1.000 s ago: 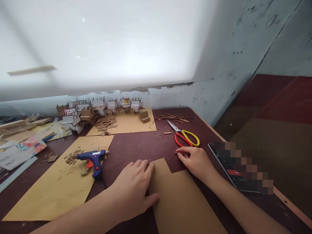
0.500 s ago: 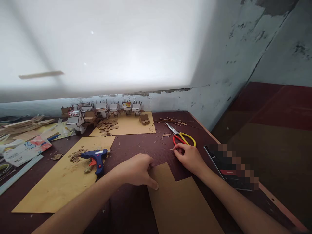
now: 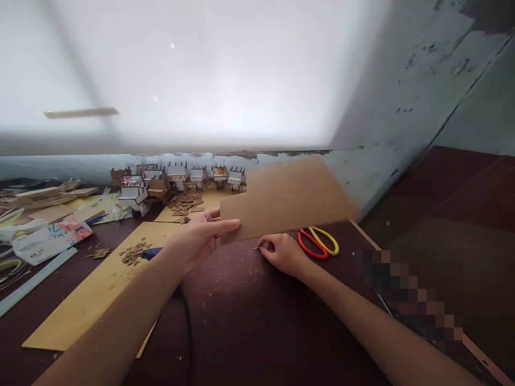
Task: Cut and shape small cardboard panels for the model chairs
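Observation:
My left hand (image 3: 201, 241) is closed on one corner of a flat brown cardboard sheet (image 3: 289, 195), thumb on top. The sheet is lifted and tilted above the table, with a notch at its left side. My right hand (image 3: 284, 253) rests low over the table just below the sheet, finger and thumb pinched on a thin pale sliver whose kind I cannot make out. Scissors (image 3: 313, 247) with one red and one yellow handle lie beyond my right hand. Their blades are hidden behind the sheet. A blue glue gun (image 3: 151, 252) is mostly covered by my left forearm.
Several small cardboard models (image 3: 177, 177) stand along the wall. Small cut pieces (image 3: 134, 253) lie on a yellow board (image 3: 80, 313). Wood strips (image 3: 44, 194), a printed plastic packet (image 3: 52, 238) and long translucent sticks (image 3: 36, 281) are at left. A partly blurred phone (image 3: 386, 304) lies at right.
My left hand has raised the cardboard sheet off the near table and swung it forward, over the scissors' blades. My right hand has shifted left, still pinching the sliver.

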Motion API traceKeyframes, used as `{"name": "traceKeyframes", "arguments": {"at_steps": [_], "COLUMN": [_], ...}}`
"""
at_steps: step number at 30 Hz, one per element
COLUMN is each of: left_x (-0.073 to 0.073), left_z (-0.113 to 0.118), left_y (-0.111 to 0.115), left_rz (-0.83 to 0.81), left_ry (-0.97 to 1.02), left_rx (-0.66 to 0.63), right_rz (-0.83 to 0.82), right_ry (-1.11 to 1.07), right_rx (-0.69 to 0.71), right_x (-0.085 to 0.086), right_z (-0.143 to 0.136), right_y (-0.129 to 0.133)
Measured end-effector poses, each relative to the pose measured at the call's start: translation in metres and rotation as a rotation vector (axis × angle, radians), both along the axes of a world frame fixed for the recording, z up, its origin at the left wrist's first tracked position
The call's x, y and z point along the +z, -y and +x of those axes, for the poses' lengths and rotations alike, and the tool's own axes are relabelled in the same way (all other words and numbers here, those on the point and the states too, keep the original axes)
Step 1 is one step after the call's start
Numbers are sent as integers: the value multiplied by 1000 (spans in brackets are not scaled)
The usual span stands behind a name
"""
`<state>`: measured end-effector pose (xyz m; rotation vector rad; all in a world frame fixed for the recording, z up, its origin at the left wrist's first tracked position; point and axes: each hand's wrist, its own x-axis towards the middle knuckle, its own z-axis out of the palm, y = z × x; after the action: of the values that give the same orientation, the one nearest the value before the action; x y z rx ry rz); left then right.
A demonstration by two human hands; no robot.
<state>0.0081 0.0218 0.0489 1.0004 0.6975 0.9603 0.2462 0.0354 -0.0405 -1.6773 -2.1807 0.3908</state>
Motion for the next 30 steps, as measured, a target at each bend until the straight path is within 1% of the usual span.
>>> {"name": "traceKeyframes", "arguments": {"at_steps": [2,3,5,7,9,11,14,17,22,26,30], "left_x": [-12,-19,-35,-48,-58,-63,-63,-60,-57,-56,-53], "left_z": [5,7,8,8,7,7,9,14,20,20,18], "left_y": [-10,-14,-20,-23,-24,-24,-22,-19,-11,-8,-6], "left_rz": [-20,-26,-50,-77,-101,-117,-123,-107,-87,-116,-134], "left_ry": [41,44,37,28,25,22,17,38,97,131,110], "left_rx": [39,61,106,138,154,158,153,149,142,112,125], "right_rz": [-29,-29,-14,1,-17,-78,-135,-144,-137,-129,-175], "right_ry": [57,86,149,230,303,340,363,363,271,70,-287], "right_rx": [-25,-63,-191,-367,-494,-521,-521,-554,-613,-643,-599], "right_x": [6,10,19,26,29,26,16,9,4,6,20], "right_z": [8,15,36,59,80,93,101,101,104,111,123], "right_y": [-2,-3,-6,-9,-11,-12,-12,-13,-18,-18,-11]}}
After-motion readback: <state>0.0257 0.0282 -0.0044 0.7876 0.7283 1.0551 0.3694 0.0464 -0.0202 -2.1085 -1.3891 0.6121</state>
